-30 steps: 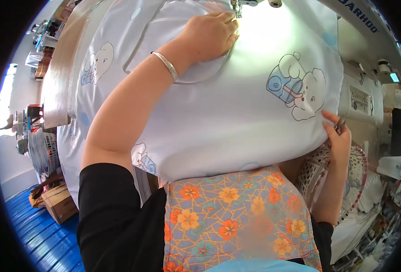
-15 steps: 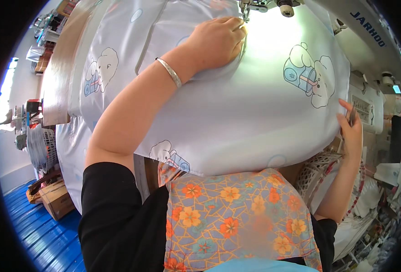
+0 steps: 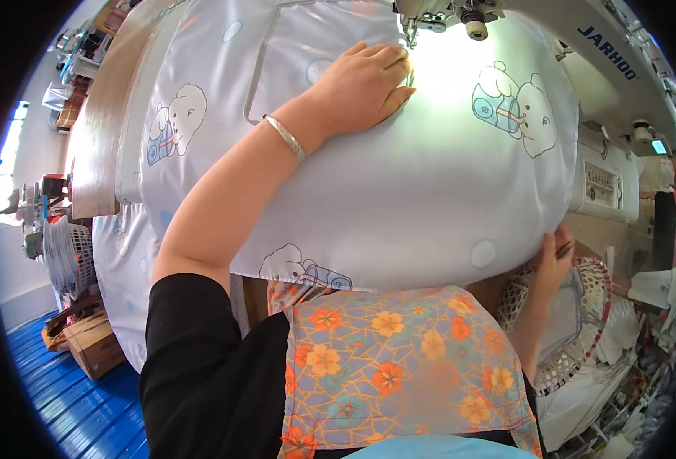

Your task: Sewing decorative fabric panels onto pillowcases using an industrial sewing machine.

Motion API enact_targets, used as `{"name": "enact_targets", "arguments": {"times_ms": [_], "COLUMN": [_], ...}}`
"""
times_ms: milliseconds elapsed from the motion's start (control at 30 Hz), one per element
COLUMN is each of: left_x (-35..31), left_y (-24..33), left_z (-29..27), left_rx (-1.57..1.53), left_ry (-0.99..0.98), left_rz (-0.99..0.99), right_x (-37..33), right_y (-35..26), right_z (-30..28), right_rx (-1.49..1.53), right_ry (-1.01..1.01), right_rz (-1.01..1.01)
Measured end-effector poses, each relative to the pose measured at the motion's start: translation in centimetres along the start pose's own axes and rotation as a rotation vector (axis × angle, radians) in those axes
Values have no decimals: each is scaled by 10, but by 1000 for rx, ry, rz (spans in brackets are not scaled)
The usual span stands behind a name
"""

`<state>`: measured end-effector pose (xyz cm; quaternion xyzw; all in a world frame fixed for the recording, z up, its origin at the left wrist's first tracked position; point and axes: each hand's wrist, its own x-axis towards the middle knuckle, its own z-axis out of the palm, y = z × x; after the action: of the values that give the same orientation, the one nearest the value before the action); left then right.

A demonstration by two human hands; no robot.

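Note:
A large pale grey-white satiny cloth (image 3: 399,191), printed with cartoon bears, is spread across the sewing table. My left hand (image 3: 364,88) lies on it with fingers stretched out, their tips close beside the needle and presser foot (image 3: 410,37) of the sewing machine (image 3: 628,61). Lower down at the right, my right hand (image 3: 555,256) is at the cloth's curved edge, its fingers bent. A small dark metal tool (image 3: 563,250), its kind unclear, is held in that hand. Whether the fingers also pinch the cloth is hard to tell.
A white basket (image 3: 583,314) with a red-trimmed rim stands below my right hand. Bright lamp light falls beside the needle. At left are a wooden table edge (image 3: 93,153), a cardboard box (image 3: 93,344) and a blue floor (image 3: 85,413). A floral apron (image 3: 399,367) covers my lap.
My right hand has come down and inward along the cloth's right edge. The cloth has shifted and its right side now hangs differently. My left hand's thumb has spread from the fingers.

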<state>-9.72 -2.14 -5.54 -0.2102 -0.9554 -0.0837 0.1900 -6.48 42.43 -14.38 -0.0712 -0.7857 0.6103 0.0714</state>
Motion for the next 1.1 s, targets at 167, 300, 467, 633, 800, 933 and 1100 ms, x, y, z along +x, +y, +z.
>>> {"name": "enact_targets", "arguments": {"times_ms": [167, 300, 467, 633, 800, 933, 1100], "left_x": [0, -5, -12, -5, -3, -2, 5], "left_y": [1, 18, 18, 18, 11, 4, -3], "left_z": [-2, -2, -2, -4, -1, 0, -1], "left_rx": [-31, -21, -24, -35, -15, -26, -10], "left_ry": [-22, -44, -7, -48, -9, 31, 4], "left_rz": [3, 3, -16, -42, -31, -37, -44], "right_x": [-103, -112, -109, -100, -84, -64, -14], "right_y": [-2, -14, -32, -29, -44, -43, -38], "right_z": [40, 50, 52, 53, 63, 64, 60], "right_rx": [1026, 799, 629, 571, 450, 354, 10], "right_ry": [-220, -233, -146, -73, -16, -25, 99], "right_rz": [715, 562, 413, 280, 203, 156, -51]}}
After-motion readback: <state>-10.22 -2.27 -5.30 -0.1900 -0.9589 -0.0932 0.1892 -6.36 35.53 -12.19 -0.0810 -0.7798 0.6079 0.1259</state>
